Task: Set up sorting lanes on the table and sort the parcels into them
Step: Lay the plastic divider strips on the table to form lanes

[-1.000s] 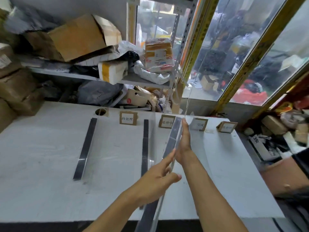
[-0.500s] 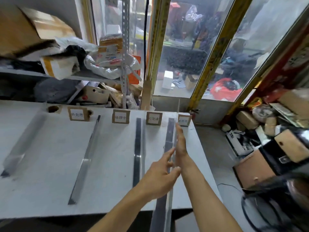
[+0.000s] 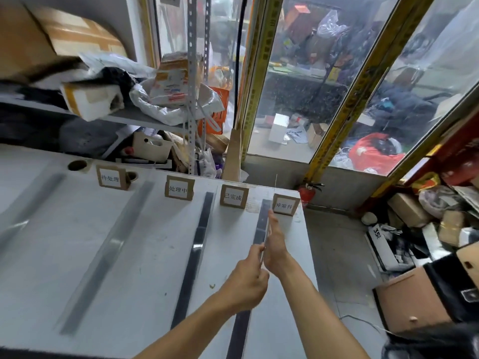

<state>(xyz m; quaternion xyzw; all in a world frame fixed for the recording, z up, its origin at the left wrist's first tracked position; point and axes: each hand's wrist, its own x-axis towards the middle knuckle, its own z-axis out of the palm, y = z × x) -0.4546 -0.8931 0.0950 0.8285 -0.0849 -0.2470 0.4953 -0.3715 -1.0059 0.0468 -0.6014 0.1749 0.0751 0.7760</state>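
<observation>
A white table [image 3: 155, 268] carries several clear dividers on dark base strips, running front to back. Cardboard signs stand along its far edge [image 3: 112, 177] [image 3: 179, 188] [image 3: 234, 196] [image 3: 286, 204]. The rightmost divider [image 3: 261, 216] ends between the last two signs. My left hand [image 3: 246, 283] pinches its thin upright wall. My right hand [image 3: 276, 242] lies flat along that wall just ahead, fingers pointing away, gripping it. Other dividers lie to the left [image 3: 199, 244] [image 3: 111, 250]. Parcels are piled on the shelf behind, among them a white box [image 3: 90, 102].
The table's right edge runs close beside the held divider. A red fire extinguisher [image 3: 307, 194] stands at the far right corner. Cardboard boxes [image 3: 414, 304] and loose parcels crowd the floor to the right. A metal shelf post [image 3: 191, 86] rises behind the table.
The view has swung to the right. My left hand's spread fingers have closed onto the divider wall. The divider's far end now sits between the last two signs.
</observation>
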